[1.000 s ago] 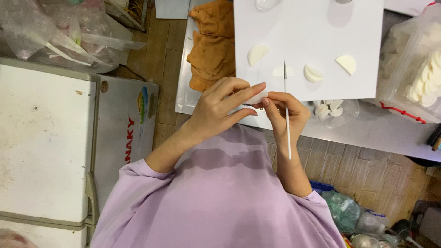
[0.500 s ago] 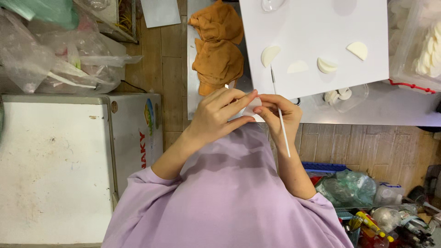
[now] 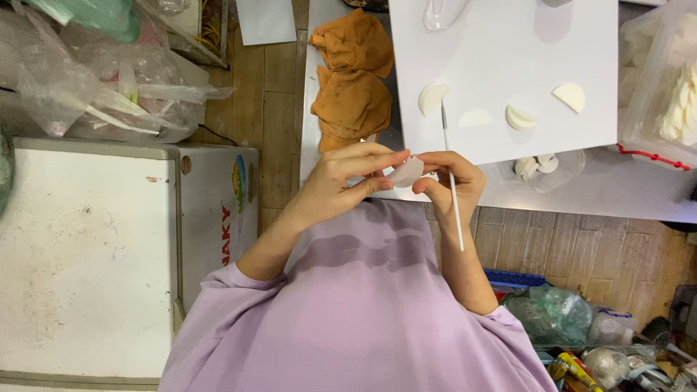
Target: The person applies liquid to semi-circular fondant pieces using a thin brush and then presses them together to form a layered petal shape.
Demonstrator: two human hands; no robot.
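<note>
so both hands are up close in front of my chest, just at the near edge of the desk (image 3: 581,196). my left hand (image 3: 341,185) has its fingers (image 3: 377,161) pressed together on a thin pale round petal piece (image 3: 405,173), pinching it from the left side. my right hand (image 3: 450,181) pinches the same piece from the other side, and it's also got a thin white stick tool (image 3: 454,196) tucked in its fingers, running from above the hand down past my wrist. on the desk there's a white board (image 3: 508,65) with a few more pale half-round pieces (image 3: 433,97) lying on it, well apart from each other. just beside the board on the left is a crumpled orange cloth (image 3: 352,80), and a small clear dish (image 3: 541,168) sits near my right hand.
</note>
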